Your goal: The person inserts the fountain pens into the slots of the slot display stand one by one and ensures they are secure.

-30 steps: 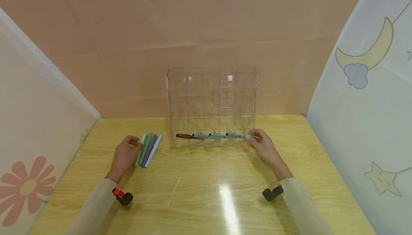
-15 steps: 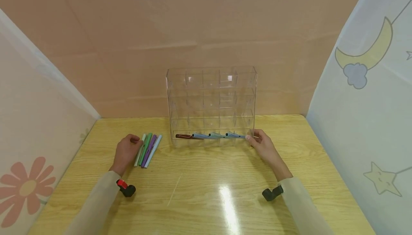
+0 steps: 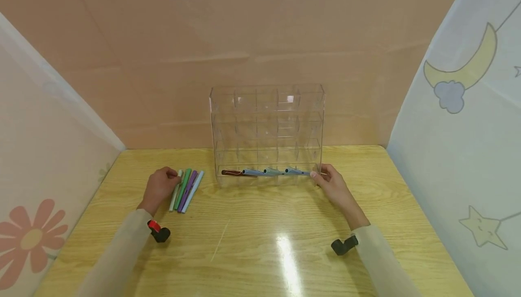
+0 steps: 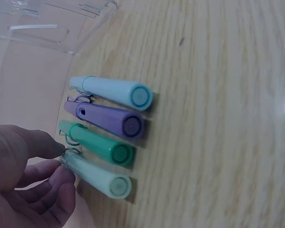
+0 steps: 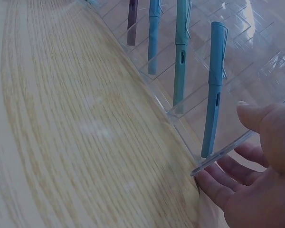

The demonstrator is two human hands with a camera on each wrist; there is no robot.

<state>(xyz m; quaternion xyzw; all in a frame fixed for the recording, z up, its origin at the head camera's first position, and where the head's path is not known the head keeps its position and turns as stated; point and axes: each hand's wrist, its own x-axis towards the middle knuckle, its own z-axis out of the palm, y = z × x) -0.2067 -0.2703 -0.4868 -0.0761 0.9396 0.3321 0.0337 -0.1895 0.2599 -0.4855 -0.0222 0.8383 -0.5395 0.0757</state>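
My left hand is at the left end of a row of pens. Its thumb and finger pinch the clip end of the pale green pen, which lies on the table. Beside that pen lie a green pen, a purple pen and a light blue pen. My right hand grips the lower right side of a clear acrylic rack, thumb in front and fingers around the edge. In the rack's bottom row lie a dark red pen, a blue pen, a teal pen and another blue pen.
The wooden table runs up to a tan back wall. White patterned side panels stand left and right. Divided compartments fill the rack's upper rows. A black wrist camera sits on each forearm.
My left hand has shifted slightly at the pale green pen, its fingers closing in on the clip end. My right hand and the rack stay where they were.
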